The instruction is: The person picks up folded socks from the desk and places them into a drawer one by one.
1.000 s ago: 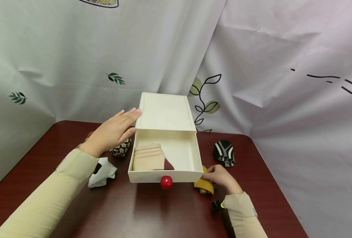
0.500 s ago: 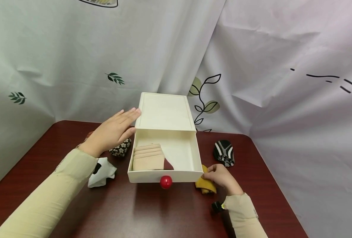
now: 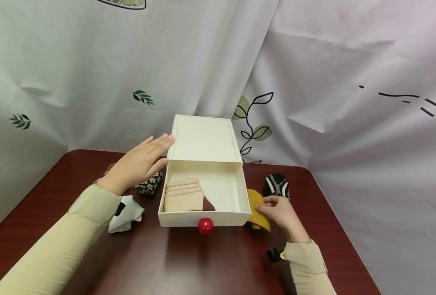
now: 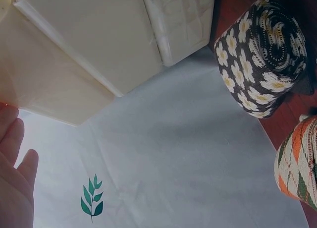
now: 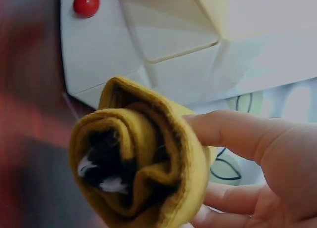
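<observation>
My right hand (image 3: pixel 283 213) pinches a rolled yellow sock (image 3: pixel 257 215) beside the front right corner of the pulled-out drawer (image 3: pixel 204 218). Seen end-on in the right wrist view, the roll (image 5: pixel 190 163) shows black and white fabric at its core. Fingers straight, my left hand (image 3: pixel 134 164) rests against the left side of the white drawer box (image 3: pixel 206 137). Inside the drawer, folded beige socks (image 3: pixel 184 200) with a maroon tip stand in a row along the left. A red ball knob (image 3: pixel 205 225) sits on the drawer front.
Left of the box lie a black daisy-patterned rolled sock (image 4: pixel 242 64), an orange-green patterned one (image 4: pixel 299 163) and a white sock (image 3: pixel 127 215). A black-and-white rolled sock (image 3: pixel 276 185) lies right, partly behind my right hand. A curtain (image 3: pixel 111 61) hangs behind the table (image 3: pixel 210 266).
My right hand has lifted the yellow sock up and slightly right along the drawer's side, and now overlaps the black-and-white sock. My left hand and the drawer stay put.
</observation>
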Available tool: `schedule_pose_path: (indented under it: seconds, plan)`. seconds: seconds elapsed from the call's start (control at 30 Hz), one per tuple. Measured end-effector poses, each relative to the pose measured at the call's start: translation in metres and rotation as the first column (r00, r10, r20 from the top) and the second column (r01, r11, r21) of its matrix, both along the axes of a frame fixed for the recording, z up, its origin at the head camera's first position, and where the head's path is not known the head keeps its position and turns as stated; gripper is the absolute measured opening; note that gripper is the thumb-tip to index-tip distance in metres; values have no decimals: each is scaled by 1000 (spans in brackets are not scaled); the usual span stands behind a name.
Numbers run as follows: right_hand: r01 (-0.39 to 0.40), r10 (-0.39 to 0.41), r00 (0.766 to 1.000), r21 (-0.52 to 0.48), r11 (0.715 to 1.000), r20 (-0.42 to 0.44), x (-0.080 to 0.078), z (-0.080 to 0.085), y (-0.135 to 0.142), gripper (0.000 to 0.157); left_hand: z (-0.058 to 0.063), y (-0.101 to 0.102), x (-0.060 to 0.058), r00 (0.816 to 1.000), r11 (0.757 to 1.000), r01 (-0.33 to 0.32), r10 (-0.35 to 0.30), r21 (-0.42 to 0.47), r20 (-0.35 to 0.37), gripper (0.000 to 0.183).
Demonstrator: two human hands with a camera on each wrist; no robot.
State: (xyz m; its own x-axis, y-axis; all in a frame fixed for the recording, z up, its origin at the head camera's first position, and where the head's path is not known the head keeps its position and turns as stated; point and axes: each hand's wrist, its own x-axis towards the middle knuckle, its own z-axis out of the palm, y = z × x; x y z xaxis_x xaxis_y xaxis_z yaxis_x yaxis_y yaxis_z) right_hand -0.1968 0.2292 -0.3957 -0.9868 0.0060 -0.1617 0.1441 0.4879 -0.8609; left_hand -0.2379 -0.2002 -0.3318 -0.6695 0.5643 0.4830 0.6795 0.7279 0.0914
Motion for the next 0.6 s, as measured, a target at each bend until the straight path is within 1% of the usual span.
schedule_pose_path:
  seconds: [0.07,0.2,0.37,0.47,0.6]
  plan:
    - [18,-18,1000,-11,1000,-3,1,5,1,51,0,0,0,1000,1000,2,-2,2,1,56]
    - [39,-40,998,-6,999,-48,3,18,3,54,-1,0,0,1000,1000,1,-1,6,-1,56]
    - [52,-55,996,-44,998,-67,4,36,8,57,-2,0,-2,1000,1000,-1,1,3,-9,56]
    - [49,-56,995,-82,995,-84,4,47,12,57,-3,0,-2,1000,1000,0,0,5,-16,57]
    - [41,-53,991,-102,994,-120,7,63,16,54,-3,0,-3,1000,1000,4,-4,11,-23,57]
